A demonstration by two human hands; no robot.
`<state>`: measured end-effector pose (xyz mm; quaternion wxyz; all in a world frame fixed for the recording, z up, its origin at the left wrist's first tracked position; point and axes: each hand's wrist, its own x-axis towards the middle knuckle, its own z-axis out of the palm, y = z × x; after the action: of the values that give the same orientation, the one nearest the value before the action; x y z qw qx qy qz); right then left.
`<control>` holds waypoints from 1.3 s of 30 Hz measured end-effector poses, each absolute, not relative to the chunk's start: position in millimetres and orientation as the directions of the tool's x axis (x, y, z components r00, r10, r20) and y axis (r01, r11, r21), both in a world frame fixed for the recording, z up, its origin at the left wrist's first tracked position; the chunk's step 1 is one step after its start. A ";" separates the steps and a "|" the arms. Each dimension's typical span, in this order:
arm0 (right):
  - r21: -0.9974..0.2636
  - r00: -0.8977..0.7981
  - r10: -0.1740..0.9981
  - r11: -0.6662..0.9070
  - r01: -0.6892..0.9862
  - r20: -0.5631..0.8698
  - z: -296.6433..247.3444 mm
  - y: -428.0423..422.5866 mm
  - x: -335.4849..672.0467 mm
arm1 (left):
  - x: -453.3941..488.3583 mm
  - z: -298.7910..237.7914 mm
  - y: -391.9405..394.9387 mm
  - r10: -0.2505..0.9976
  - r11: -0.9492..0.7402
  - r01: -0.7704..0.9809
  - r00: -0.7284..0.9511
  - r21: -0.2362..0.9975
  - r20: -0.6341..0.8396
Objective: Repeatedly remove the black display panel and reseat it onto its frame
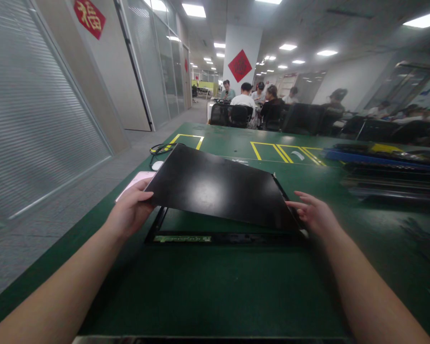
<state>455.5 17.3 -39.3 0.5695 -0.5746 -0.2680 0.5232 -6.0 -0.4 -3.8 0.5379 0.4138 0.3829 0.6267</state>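
Note:
A flat, glossy black screen panel is tilted above the table, its left side higher than its right. My left hand grips its left edge, thumb on top and the other fingers underneath. By the lower right corner is my right hand, with fingers stretched out and apart; its fingertips reach the panel's right edge. Beneath the panel lies a thin black frame, partly hidden by it. A green circuit strip shows along the frame's near side.
On the green table, a pink sheet, a round white object and a black cable lie at left. Stacked dark panels, blurred, stand at right. Yellow tape marks the far side. Seated people are beyond.

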 end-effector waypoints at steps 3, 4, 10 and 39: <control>-0.939 0.325 0.900 -0.201 -0.279 -0.290 -39.4 16.7 453.4 | -3.0 -2.0 -2.0 0.991 -0.131 -0.352 -0.081 0.927 0.109; -0.940 0.331 0.898 -0.203 -0.273 -0.290 -39.3 16.6 453.0 | -1.9 -1.7 -2.6 0.991 -0.126 -0.356 -0.081 0.926 0.104; -0.950 0.363 0.886 -0.219 -0.224 -0.289 -39.0 16.7 452.7 | 0.6 -2.6 -5.7 0.997 -0.075 -0.339 -0.049 0.938 0.062; -0.976 0.471 0.861 -0.219 0.004 -0.191 -45.0 19.5 456.8 | 6.3 -11.4 -3.9 0.994 0.078 -0.315 -0.042 0.946 -0.096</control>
<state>456.8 19.5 -45.0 0.5352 -0.6701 -0.3229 0.4004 6.3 -3.9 -11.4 0.5800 0.3773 0.4502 0.5643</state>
